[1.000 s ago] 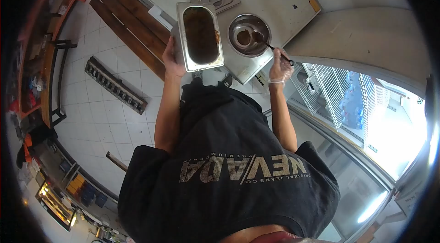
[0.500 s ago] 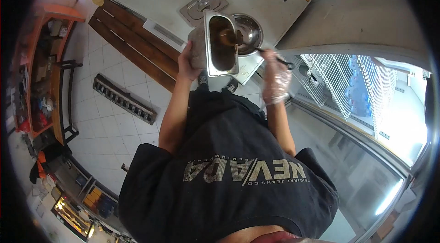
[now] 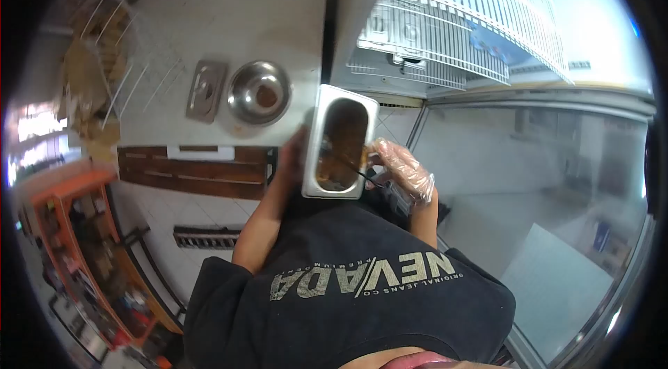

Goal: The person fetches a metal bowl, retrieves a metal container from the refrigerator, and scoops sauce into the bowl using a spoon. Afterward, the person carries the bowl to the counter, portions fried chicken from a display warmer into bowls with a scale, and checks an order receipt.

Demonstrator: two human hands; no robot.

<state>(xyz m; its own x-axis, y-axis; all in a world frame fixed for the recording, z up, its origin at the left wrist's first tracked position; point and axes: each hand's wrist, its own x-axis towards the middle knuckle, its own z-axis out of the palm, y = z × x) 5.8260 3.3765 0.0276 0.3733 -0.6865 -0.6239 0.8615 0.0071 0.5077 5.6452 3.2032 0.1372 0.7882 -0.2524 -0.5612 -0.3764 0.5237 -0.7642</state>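
My left hand (image 3: 292,153), bare and in shadow, holds the side of a deep steel container (image 3: 312,143) with dark brown contents. In my right hand (image 3: 405,168), under a clear plastic glove, is the dark handle of a ladle (image 3: 358,173). The ladle slants down into the container, and its lower end is hard to make out in the contents. A round steel bowl (image 3: 243,92) with a little brown food at its bottom rests on the pale table (image 3: 229,14). Left of the bowl lies a steel lid (image 3: 207,90).
An open fridge with white wire racks (image 3: 480,28) is at the upper right, its glass door (image 3: 543,181) on the right. A wooden bench (image 3: 195,177) is beyond the table's near edge. A wire basket (image 3: 129,80) and an orange shelf unit (image 3: 62,191) are at the left.
The view has turned right, towards the fridge. The container and both hands have moved away from the bowl, past the table's edge. The ladle has gone from the bowl into the container.
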